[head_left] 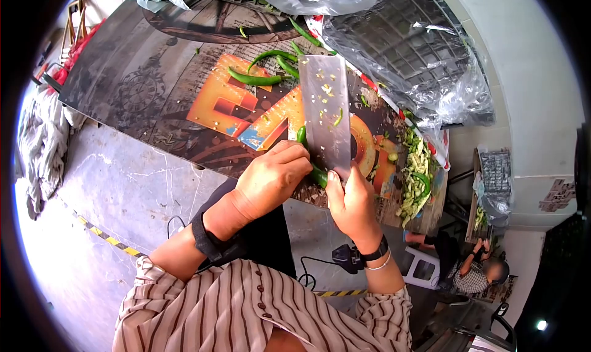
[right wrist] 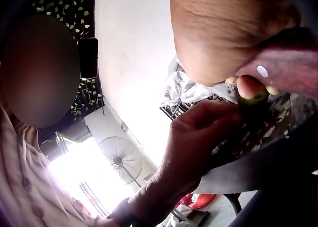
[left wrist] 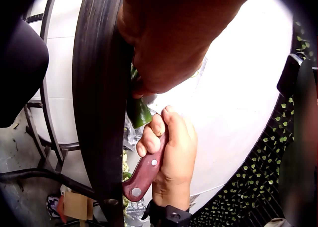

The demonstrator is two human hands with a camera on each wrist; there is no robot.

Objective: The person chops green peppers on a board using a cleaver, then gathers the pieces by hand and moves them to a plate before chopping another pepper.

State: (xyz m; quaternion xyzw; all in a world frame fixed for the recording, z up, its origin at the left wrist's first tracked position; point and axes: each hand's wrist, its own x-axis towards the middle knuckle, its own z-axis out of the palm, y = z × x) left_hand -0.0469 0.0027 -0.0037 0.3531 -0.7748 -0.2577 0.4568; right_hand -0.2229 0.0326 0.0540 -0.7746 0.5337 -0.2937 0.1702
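My left hand (head_left: pixel 275 172) grips a long green chili pepper (head_left: pixel 318 176) near the table's front edge; part of the pepper is hidden under the fingers. A cleaver (head_left: pixel 326 106), its broad blade flecked with pale seeds and green bits, is held by my right hand (head_left: pixel 356 205). The blade points away from me and lies right beside the pepper. In the left wrist view, right-hand fingers curl round the cleaver's red-brown riveted handle (left wrist: pixel 144 172), close to the pepper's end (left wrist: pixel 139 113). Several whole green chilies (head_left: pixel 255 79) lie beyond the left hand.
A heap of cut green pepper pieces (head_left: pixel 414 189) covers the table's right end. Clear plastic sheeting (head_left: pixel 425 63) drapes over black crates along the far side. Another person (head_left: pixel 473 278) sits at the lower right, near a white stool (head_left: pixel 423 271). The table (head_left: pixel 111 63) carries printed lettering.
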